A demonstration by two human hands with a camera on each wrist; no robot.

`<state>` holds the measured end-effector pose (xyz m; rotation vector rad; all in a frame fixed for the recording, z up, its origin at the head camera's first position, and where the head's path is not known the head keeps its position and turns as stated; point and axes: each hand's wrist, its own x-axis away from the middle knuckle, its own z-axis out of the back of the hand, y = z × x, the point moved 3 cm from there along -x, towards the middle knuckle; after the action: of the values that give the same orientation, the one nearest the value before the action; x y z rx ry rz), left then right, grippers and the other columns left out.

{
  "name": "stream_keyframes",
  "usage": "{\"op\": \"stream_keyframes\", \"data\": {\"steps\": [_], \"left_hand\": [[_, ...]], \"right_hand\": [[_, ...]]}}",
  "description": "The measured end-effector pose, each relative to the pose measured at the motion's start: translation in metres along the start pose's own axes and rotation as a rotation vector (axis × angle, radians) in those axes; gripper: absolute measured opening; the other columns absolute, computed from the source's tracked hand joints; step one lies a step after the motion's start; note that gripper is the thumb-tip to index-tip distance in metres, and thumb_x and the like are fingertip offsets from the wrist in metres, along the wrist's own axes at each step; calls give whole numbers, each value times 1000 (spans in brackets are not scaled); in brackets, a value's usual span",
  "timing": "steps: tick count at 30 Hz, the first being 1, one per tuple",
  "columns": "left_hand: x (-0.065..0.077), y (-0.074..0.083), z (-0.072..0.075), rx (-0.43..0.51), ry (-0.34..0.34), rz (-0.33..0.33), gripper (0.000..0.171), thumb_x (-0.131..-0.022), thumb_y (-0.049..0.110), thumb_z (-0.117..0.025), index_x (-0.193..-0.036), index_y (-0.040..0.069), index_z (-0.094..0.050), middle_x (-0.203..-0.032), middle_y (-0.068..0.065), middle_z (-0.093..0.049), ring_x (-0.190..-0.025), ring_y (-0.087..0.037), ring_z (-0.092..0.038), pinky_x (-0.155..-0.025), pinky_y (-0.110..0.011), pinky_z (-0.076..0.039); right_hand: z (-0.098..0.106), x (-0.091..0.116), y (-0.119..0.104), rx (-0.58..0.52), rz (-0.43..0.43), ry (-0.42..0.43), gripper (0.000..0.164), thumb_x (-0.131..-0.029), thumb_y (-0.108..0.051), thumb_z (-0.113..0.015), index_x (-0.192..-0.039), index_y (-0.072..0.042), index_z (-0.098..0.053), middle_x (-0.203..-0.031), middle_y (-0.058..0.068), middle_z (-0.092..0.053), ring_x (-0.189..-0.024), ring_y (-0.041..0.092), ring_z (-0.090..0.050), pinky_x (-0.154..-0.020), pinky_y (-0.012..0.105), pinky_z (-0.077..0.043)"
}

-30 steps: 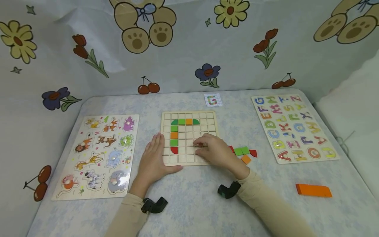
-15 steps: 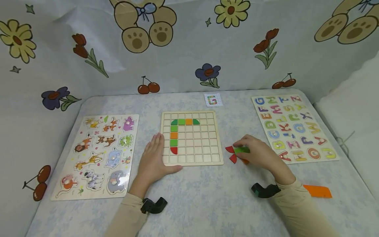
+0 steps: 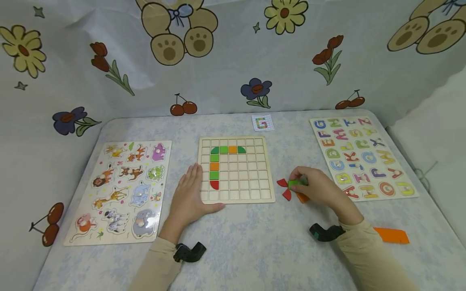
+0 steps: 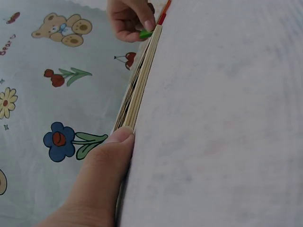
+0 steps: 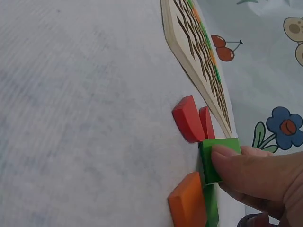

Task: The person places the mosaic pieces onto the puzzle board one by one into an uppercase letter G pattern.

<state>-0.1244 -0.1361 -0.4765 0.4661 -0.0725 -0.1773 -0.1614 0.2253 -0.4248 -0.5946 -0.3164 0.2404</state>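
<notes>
My left hand (image 3: 187, 194) lies flat at the left edge of the wooden grid board (image 3: 245, 196), its thumb along the front edge; in the left wrist view the thumb (image 4: 102, 165) touches the board's side. Green, orange and red pieces sit in the board's cells along the top and left. Right of the board, my right hand (image 3: 314, 184) pinches a green square block (image 5: 220, 158) between thumb and fingers. Another green block (image 5: 211, 205) and an orange block (image 5: 188, 201) lie just beneath it, partly hidden. Two red quarter-round blocks (image 5: 188, 119) rest beside them.
An animal puzzle board (image 3: 120, 194) lies at the left, a letter puzzle board (image 3: 364, 161) at the right. A small pattern card (image 3: 262, 123) is behind the grid board. An orange bar (image 3: 392, 235) lies by the right sleeve.
My right hand has moved right from over the grid board to the loose blocks and now lifts a green one. The left hand has stayed in place.
</notes>
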Motion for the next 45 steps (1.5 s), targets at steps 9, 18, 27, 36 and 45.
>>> {"op": "stream_keyframes", "data": {"steps": [9,18,27,36,45], "left_hand": [[-3,2,-1,-13,-16,-2,141,-63,84,-68,-159,4,-4,-168,-11,-3,-157,-26,-2,-127,-47,-9],[-4,4,0,-8,-15,0,141,-63,83,-69,-159,5,-4,-168,-10,-4,-157,-25,-2,-127,-47,-9],[-4,5,0,-15,-8,-13,140,-64,85,-67,-159,3,-4,-168,-12,-4,-157,-25,-3,-127,-46,-10],[-3,3,1,-26,0,-13,139,-65,83,-68,-159,2,-5,-168,-12,-5,-157,-26,-4,-127,-46,-11],[0,-1,0,-25,7,-10,139,-64,85,-66,-159,3,-5,-168,-11,-5,-157,-25,-3,-127,-47,-11]], "right_hand": [[-4,-19,-24,-51,50,98,11,-92,-17,-72,-98,-17,-63,-95,1,-65,-68,18,-49,-59,26,-44],[-47,-44,-88,-189,123,1,14,-90,-21,-74,-98,-18,-63,-92,-2,-65,-58,15,-45,-57,27,-43],[-84,-62,-120,-169,159,24,12,-90,-23,-75,-96,-19,-65,-85,-6,-64,-68,13,-53,-65,27,-46],[-92,-64,-136,-49,199,62,12,-88,-22,-76,-97,-19,-69,-92,-6,-62,-82,11,-56,-75,28,-50],[-94,-57,-136,41,273,30,16,-87,-26,-77,-101,-18,-77,-98,-8,-61,-80,7,-59,-70,23,-50]]}}
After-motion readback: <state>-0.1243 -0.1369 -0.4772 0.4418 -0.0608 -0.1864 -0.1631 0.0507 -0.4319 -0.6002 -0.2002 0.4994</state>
